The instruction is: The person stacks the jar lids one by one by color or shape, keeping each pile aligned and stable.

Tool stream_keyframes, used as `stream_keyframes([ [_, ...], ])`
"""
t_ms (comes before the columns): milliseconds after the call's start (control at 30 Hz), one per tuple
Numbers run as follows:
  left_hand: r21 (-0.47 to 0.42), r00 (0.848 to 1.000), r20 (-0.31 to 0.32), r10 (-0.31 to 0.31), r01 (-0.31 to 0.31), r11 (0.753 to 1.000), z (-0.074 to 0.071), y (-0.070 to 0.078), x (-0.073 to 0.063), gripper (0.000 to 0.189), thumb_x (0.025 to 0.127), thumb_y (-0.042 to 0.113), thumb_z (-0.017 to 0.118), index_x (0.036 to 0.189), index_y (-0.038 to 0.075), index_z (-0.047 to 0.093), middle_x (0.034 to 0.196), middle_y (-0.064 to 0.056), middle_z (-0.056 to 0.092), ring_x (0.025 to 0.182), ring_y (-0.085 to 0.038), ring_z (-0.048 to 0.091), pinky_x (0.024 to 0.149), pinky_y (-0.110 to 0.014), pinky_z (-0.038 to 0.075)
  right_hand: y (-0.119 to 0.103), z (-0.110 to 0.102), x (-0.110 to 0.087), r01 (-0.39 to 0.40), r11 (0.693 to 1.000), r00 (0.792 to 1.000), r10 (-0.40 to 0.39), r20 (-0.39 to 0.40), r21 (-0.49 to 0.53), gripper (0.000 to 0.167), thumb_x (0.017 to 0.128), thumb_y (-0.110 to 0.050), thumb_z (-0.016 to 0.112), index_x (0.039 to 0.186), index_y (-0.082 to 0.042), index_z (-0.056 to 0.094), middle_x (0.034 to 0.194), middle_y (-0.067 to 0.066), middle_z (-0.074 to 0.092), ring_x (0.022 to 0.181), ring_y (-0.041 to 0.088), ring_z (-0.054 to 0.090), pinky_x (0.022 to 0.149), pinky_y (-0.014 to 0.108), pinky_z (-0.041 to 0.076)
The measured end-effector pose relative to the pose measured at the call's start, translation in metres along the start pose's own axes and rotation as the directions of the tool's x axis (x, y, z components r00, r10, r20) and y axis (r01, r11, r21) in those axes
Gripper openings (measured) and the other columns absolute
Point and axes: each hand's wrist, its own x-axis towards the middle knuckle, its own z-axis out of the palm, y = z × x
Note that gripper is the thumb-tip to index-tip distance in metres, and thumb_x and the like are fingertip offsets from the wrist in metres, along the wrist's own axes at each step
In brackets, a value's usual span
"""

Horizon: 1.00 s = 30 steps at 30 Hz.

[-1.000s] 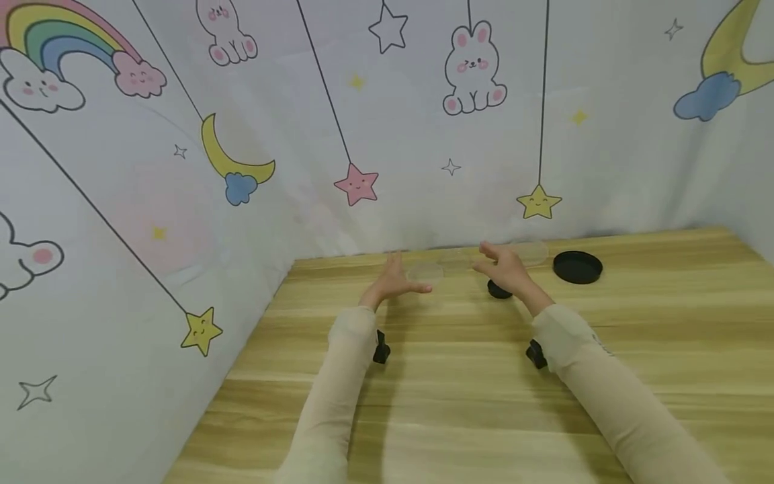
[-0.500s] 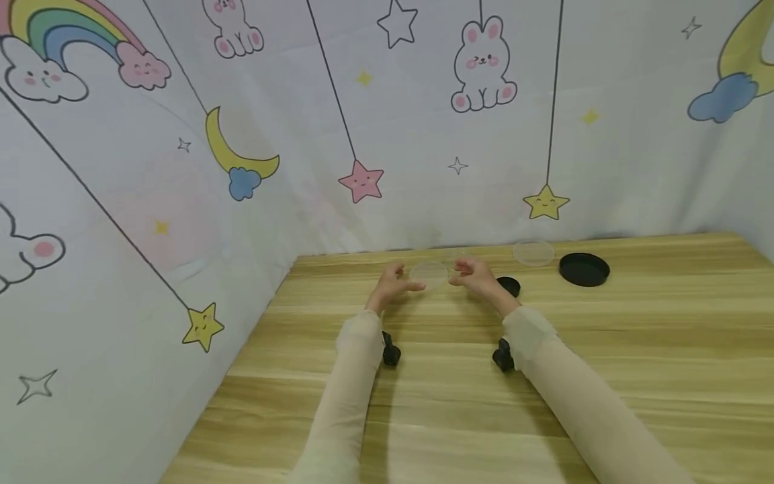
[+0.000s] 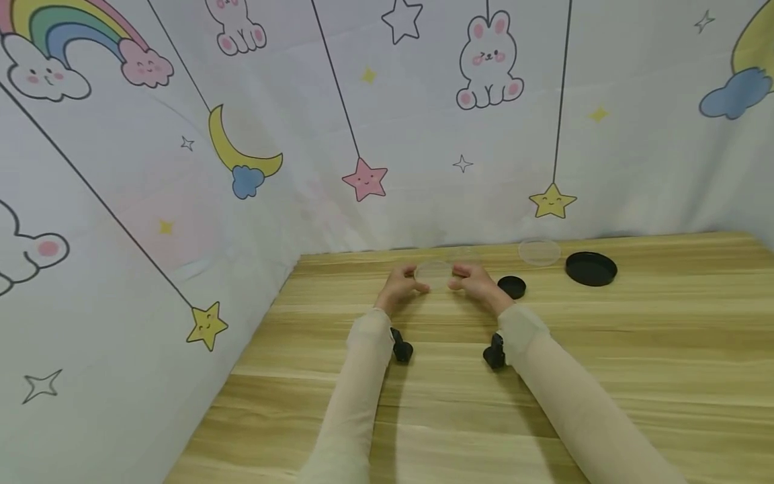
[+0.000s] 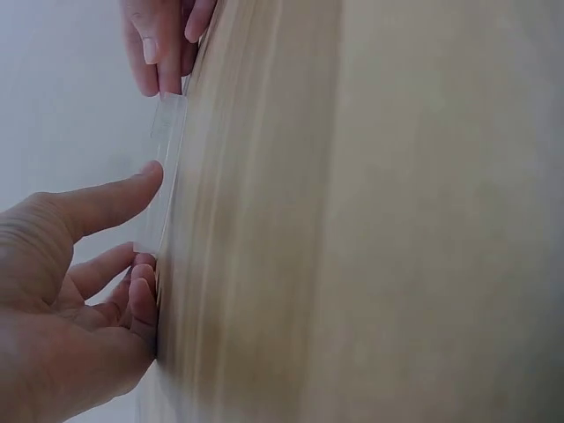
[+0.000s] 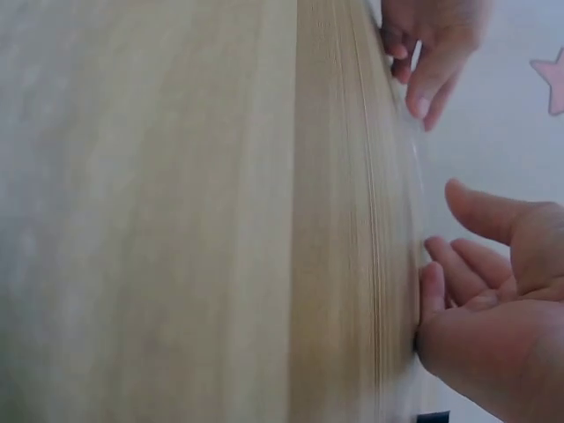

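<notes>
A clear, round, shallow dish (image 3: 434, 274) lies on the wooden table (image 3: 447, 410) near its back edge, between the two hands. My left hand (image 3: 400, 286) is at its left side, thumb toward the front and fingers loosely bent along the rim. From the right, my right hand (image 3: 480, 284) reaches the opposite side with its fingertips at the rim. In the left wrist view the clear wall of the dish (image 4: 167, 132) spans the gap between the hands, and the left thumb overlaps it. Both hands stay low, with thumb and fingers spread apart.
A small black round dish (image 3: 512, 288) sits just right of the right hand. Farther right are a larger black round dish (image 3: 591, 269) and a clear round piece (image 3: 540, 253). Another faint clear piece (image 3: 464, 254) lies behind the right fingers. A printed curtain (image 3: 411, 215) stands behind the table.
My right hand has moved left, from above the small black dish to the clear dish's right side. The left hand has come in closer to that dish. The view has shifted slightly.
</notes>
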Motion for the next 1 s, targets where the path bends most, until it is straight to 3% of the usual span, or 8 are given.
stream_keyframes([
  [200,0.044,1.0,0.009,0.014,-0.014,0.999,-0.007,0.004,-0.009,0.071,0.086,0.003,0.077,0.146,-0.006,0.043,0.142,-0.026,0.048,0.129,-0.038,0.048,0.107,-0.045,0.041,-0.006,-0.001,-0.003,-0.028,1.0,0.998,0.027,0.054,0.012,0.062,0.103,-0.005,0.054,0.156,0.006,0.022,0.16,0.025,0.025,0.147,0.04,0.023,0.117,0.049,0.025],
  [500,0.05,0.992,0.045,0.115,-0.117,0.992,-0.012,0.013,-0.026,0.073,0.087,0.013,0.079,0.146,-0.004,0.039,0.14,-0.024,0.045,0.122,-0.038,0.049,0.094,-0.046,0.049,-0.014,-0.022,-0.018,0.026,0.998,0.988,-0.035,0.152,0.065,0.06,0.105,-0.008,0.05,0.156,0.006,0.021,0.16,0.026,0.023,0.144,0.043,0.028,0.116,0.053,0.027],
  [667,0.004,0.986,0.062,0.155,-0.155,0.988,0.002,0.021,-0.043,0.07,0.087,0.016,0.079,0.141,-0.004,0.039,0.14,-0.026,0.042,0.111,-0.035,0.054,0.087,-0.042,0.051,-0.02,-0.036,-0.037,0.059,0.995,0.982,-0.071,0.173,0.078,0.06,0.105,-0.008,0.049,0.155,0.008,0.021,0.16,0.028,0.02,0.146,0.043,0.023,0.117,0.053,0.023],
  [1000,-0.002,0.961,0.082,0.264,-0.265,0.964,0.051,0.046,-0.067,0.059,0.085,0.019,0.082,0.129,0.001,0.047,0.128,-0.018,0.05,0.088,-0.018,0.058,0.069,-0.028,0.05,-0.014,-0.077,-0.077,0.077,0.996,0.986,-0.082,0.143,0.042,0.062,0.105,-0.01,0.05,0.156,0.007,0.019,0.16,0.032,0.015,0.146,0.047,0.018,0.115,0.058,0.024],
])
